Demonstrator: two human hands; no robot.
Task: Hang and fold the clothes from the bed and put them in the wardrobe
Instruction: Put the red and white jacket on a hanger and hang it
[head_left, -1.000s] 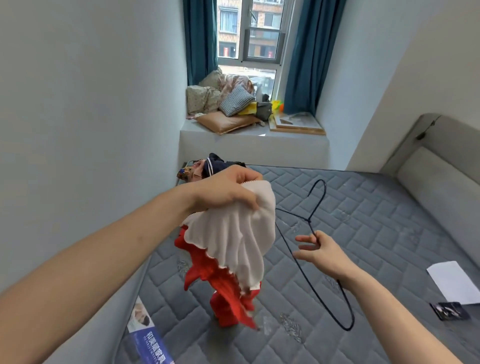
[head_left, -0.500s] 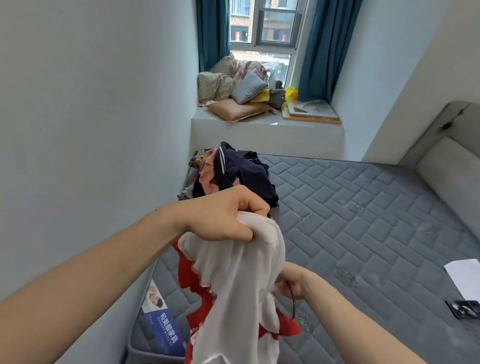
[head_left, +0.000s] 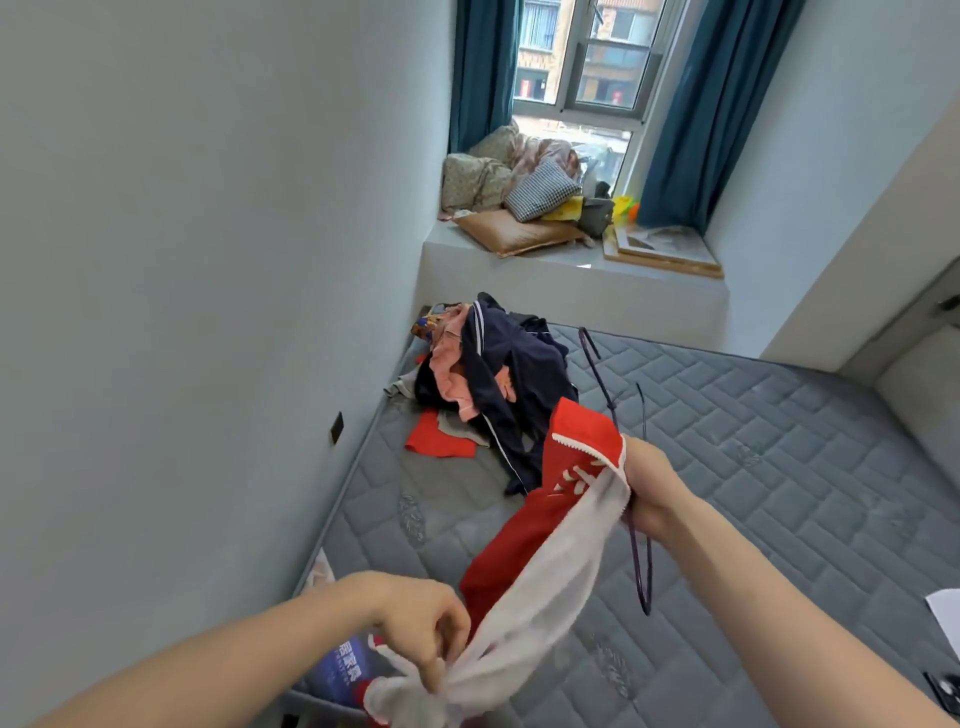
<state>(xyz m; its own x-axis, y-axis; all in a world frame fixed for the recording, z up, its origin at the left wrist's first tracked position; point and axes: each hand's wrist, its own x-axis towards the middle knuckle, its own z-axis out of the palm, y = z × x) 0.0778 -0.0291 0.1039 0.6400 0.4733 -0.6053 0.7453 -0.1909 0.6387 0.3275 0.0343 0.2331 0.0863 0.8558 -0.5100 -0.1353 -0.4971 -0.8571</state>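
A red and white garment (head_left: 545, 540) is stretched between my two hands above the grey mattress (head_left: 727, 467). My left hand (head_left: 426, 623) grips its white lower end near the bottom of the view. My right hand (head_left: 647, 488) holds the red upper end together with a thin dark wire hanger (head_left: 640, 566), whose hook and wire stick out above and below the hand. A pile of clothes (head_left: 493, 384), dark navy, pink and red, lies on the mattress by the wall.
A grey wall (head_left: 208, 312) runs along the left of the bed. The window ledge (head_left: 571, 265) holds cushions and a framed board. White paper (head_left: 945, 618) and a dark object (head_left: 943, 686) lie at the right edge. A blue label (head_left: 345, 665) sits below my left hand.
My left hand dropped from high up to the bottom of the view, pulling the garment's white end down. My right hand rose with the hanger and now holds the red end.
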